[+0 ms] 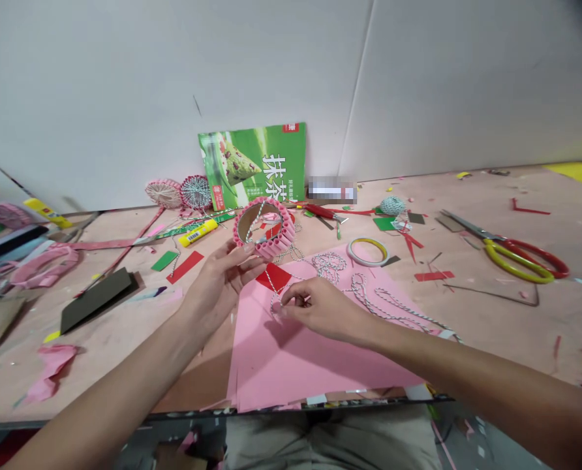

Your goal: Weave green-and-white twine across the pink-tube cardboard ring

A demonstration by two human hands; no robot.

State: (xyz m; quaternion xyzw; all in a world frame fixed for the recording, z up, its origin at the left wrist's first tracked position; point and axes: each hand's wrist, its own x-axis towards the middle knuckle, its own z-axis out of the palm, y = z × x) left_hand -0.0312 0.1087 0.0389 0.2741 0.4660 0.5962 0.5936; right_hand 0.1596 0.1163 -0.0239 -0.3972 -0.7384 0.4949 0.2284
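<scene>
My left hand [229, 274] grips a cardboard ring [275, 245] by its lower left side. Rolled pink paper tubes line the outside of this ring, and it is tilted so that its hollow middle faces me. A grey-and-white twisted cord [274, 300] crosses the ring's opening and hangs down to my right hand [315, 303], whose fingers pinch it. More of the cord [393, 303] lies in loose loops to the right. Under my hands are stacked pink paper sheets [295, 365], with a red paper piece [274, 277] on top.
A green printed card [266, 163] leans on the wall behind. Scissors [506, 251] and a tape roll [368, 252] lie to the right. At left are a yellow glue stick [198, 233], a dark folded card [98, 300] and paper scraps. Finished-looking string-woven discs [196, 192] stand against the wall.
</scene>
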